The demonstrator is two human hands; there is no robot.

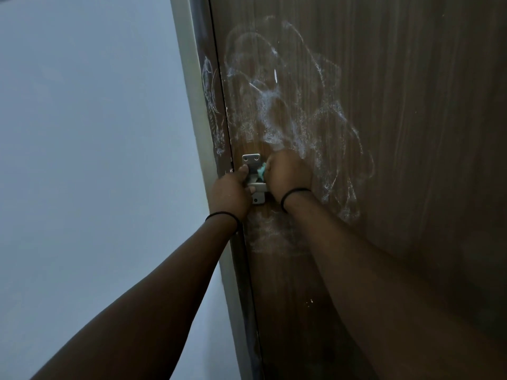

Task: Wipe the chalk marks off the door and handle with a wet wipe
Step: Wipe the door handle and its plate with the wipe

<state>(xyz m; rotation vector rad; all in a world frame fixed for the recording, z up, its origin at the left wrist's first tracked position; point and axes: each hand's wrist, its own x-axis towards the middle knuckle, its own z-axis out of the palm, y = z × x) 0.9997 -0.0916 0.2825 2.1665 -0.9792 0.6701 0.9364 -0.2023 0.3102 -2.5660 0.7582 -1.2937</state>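
At the small silver metal handle (253, 178) near the left edge of the dark brown wooden door (411, 133): left hand (233, 192) curled round the handle's left side, right hand (288, 175) bunched in a narrow grip on a crumpled teal wet wipe (261, 171) pressed against its right side. Soft, limp, light and damp by the look of it, so best wadded under the fingertips and pressed firmly against the rigid, probably slick metal. Above, right of and below the handle, smeared white chalk marks (279, 105) yet to be cleared.
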